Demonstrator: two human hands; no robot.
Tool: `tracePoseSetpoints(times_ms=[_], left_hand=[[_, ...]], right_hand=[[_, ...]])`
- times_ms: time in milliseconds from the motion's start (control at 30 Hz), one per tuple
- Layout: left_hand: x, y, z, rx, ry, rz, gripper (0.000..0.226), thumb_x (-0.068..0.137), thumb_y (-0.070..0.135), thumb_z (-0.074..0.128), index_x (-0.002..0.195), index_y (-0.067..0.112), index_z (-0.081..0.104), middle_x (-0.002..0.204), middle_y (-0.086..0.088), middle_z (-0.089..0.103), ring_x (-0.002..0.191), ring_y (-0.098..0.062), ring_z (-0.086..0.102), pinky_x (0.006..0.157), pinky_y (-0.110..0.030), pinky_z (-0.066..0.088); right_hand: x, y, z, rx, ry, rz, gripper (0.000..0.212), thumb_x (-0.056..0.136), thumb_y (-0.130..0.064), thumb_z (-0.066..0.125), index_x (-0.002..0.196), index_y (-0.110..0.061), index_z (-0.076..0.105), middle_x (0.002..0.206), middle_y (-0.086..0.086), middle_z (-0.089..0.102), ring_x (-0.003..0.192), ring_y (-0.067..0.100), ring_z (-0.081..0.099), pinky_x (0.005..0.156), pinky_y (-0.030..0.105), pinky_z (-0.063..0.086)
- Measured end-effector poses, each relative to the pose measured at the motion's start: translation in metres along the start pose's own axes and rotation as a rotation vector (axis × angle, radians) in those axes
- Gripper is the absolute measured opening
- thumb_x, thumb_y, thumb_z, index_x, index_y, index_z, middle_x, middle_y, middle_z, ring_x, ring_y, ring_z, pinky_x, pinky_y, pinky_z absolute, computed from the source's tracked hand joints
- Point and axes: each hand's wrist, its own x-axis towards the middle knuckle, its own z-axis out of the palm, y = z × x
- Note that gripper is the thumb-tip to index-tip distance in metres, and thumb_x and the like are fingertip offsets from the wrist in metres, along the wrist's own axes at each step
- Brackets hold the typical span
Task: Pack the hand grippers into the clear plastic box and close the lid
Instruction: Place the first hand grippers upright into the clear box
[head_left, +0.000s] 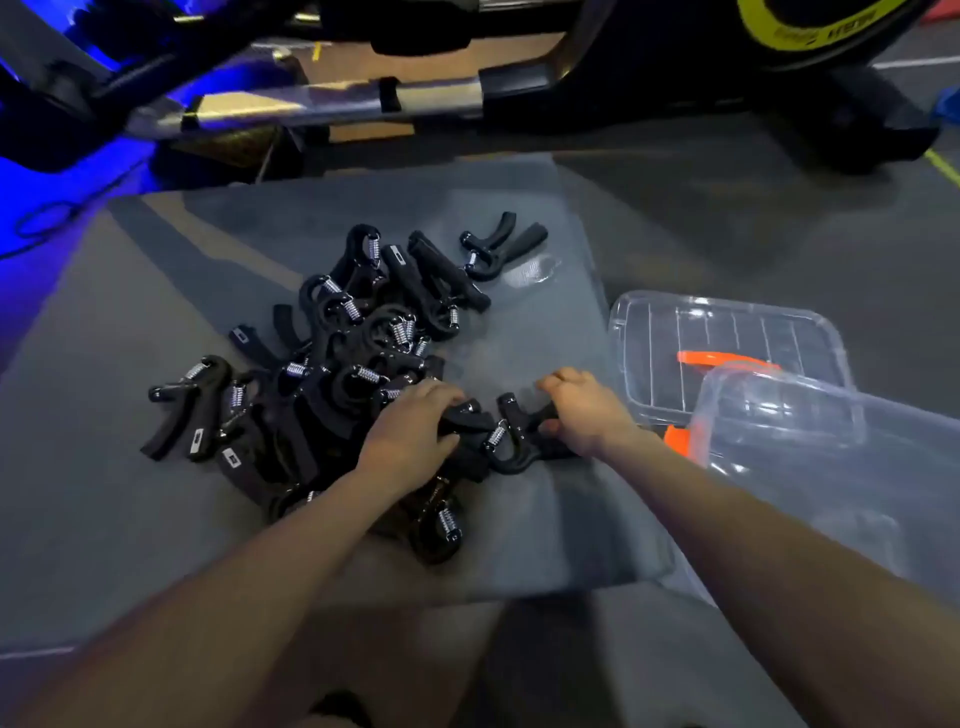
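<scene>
Both hands (498, 421) clutch hand grippers (511, 434) beside the pile (332, 353), clear box (831, 467) alongside.

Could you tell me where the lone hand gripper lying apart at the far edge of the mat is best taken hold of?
Probably by its two handles. The lone hand gripper lies flat with both handles splayed up and to the right, free of the pile, so come from above on that far-right side and wrap the fingers round them; the spring end faces the pile.

Box (841, 467) right of gripper pile (332, 374)
</scene>
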Motion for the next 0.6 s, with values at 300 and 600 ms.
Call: tracePoseSetpoints(times_ms=[300, 600], left_hand=[[0.014, -0.002, 0.019, 0.068, 0.079, 0.015, 0.041, 0.086, 0.017, 0.06, 0.126, 0.019, 0.051, 0.13, 0.002, 0.05, 0.124, -0.018, 0.044, 0.106, -0.028, 0.033], [0.035, 0.001, 0.038, 0.136, 0.084, 0.043, 0.038, 0.087, 0.017, 0.058, 0.124, 0.018, 0.053, 0.126, 0.001, 0.053, 0.12, -0.02, 0.047, 0.1, -0.031, 0.041]], right_hand=[[0.012, 0.015, 0.014, -0.094, -0.03, -0.003, 0.05, 0.09, -0.025, 0.057, 0.137, -0.016, 0.043, 0.146, 0.004, 0.042, 0.138, 0.024, 0.035, 0.117, 0.041, 0.019], [0.023, 0.019, 0.024, -0.259, 0.04, -0.131, 0.038, 0.094, -0.012, 0.043, 0.132, -0.018, 0.05, 0.137, 0.004, 0.046, 0.131, 0.025, 0.038, 0.118, 0.036, 0.015]])
